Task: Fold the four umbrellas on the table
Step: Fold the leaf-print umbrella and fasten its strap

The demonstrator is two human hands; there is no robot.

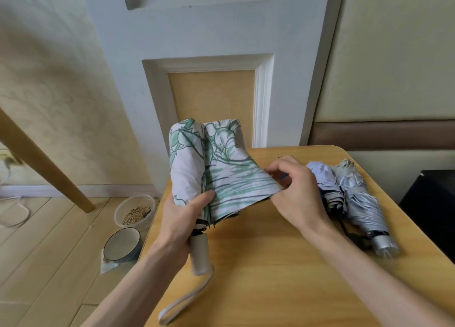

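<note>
A white umbrella with a green leaf print (197, 169) is held upright over the left edge of the wooden table (258, 265). My left hand (183, 218) grips it near the base of the canopy, just above its beige handle (199, 255). A flap of the canopy is pulled out to the right, and my right hand (295, 188) pinches its edge. Two collapsed umbrellas lie side by side at the table's right: a pale lavender one (325, 181) and a silver one (362, 203). My right hand partly hides the lavender one.
A clear plastic tub of grain (134, 212) and a dark-rimmed bowl (121, 244) sit on the floor left of the table. A slanted wooden leg (44, 161) crosses the left side. A black object (433, 203) stands at the right edge. A white door is behind.
</note>
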